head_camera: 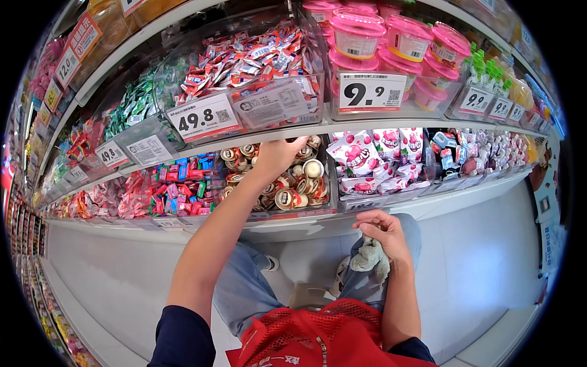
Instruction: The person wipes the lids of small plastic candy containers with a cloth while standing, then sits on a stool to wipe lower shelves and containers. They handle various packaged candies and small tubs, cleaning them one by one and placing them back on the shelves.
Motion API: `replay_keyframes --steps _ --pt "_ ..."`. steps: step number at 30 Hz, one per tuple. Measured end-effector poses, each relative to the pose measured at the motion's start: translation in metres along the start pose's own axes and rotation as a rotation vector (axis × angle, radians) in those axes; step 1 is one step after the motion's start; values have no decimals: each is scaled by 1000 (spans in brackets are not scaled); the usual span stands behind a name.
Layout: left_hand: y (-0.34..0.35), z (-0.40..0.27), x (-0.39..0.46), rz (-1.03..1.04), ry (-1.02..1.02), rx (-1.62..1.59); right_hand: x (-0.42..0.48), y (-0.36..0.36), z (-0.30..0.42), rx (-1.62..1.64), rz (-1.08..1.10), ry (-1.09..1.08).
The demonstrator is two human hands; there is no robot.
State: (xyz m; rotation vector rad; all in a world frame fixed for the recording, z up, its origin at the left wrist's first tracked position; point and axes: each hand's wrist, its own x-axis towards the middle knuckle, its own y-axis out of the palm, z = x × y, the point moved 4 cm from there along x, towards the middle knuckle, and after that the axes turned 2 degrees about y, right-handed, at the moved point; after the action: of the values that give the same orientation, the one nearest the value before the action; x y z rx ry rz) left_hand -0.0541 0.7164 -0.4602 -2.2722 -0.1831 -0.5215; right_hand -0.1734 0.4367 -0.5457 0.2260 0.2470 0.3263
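My left hand (pixel 280 156) reaches into a clear bin (pixel 333 202) of small round cups (pixel 285 198) with gold-brown wrappers and pale lids. The shelf above partly covers its fingers, so whether they hold a cup cannot be told. One cup (pixel 313 168) at the bin's right side shows a plain white face. Over my right knee, my right hand (pixel 384 233) holds a crumpled grey-green cloth (pixel 368 257), which hangs below the palm. Its index finger and thumb extend toward the bins.
Right of the cups lie white-and-pink candy bags (pixel 355 153); to their left are small wrapped candies (pixel 176 179). The shelf edge (pixel 257 136) runs low over my left hand, with red-and-white packets (pixel 257 52) and pink-lidded tubs (pixel 357 32) above. A stool (pixel 306 295) is partly visible beneath me.
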Motion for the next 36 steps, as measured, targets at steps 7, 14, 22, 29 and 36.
replay_keyframes --steps 7,14,22,29,36 --pt "-33 -31 -59 168 122 -41 -7 -13 3 12 -41 -102" --pt "-38 -26 -69 284 119 -88 14 -13 108 -236 -317 -393" --pt "-41 -34 -85 233 119 -105 88 5 128 -905 -305 -674" --pt "-60 -52 -111 67 235 -22 64 14 142 -986 -280 -554" --pt "-49 -106 -162 119 -10 -700 -33 57 137 -330 -274 -491"
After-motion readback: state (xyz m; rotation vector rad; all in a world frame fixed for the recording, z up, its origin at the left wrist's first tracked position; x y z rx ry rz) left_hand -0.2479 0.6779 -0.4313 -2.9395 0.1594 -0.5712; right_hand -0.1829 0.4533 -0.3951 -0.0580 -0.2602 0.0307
